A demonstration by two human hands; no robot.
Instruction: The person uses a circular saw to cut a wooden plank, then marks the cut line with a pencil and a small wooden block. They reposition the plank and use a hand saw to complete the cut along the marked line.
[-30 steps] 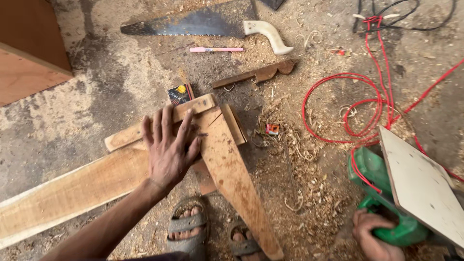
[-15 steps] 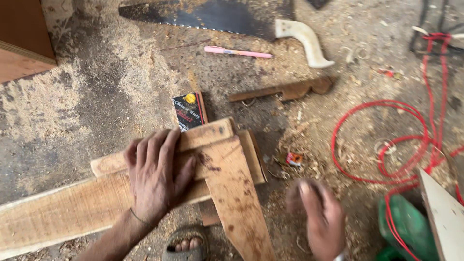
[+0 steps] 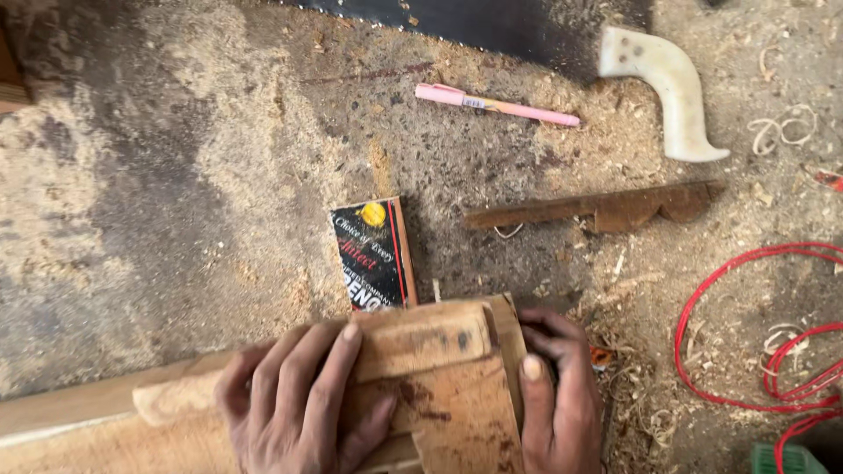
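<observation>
**Both hands now set on the joined timber**

Head view: The left hand (image 3: 303,399) is laid flat, fingers spread, over the wooden pieces (image 3: 448,386) at the lower edge, pressing them down. The right hand (image 3: 558,399), seen empty in the air half a second ago, has been brought onto the right edge, fingers curled around it. The work is thus judged steadied from two sides. A small black box (image 3: 373,254) lies just beyond, with a pink pen (image 3: 496,105), a handsaw (image 3: 562,39) and red cable (image 3: 755,333) on the sawdust-strewn floor (image 3: 176,175).
</observation>
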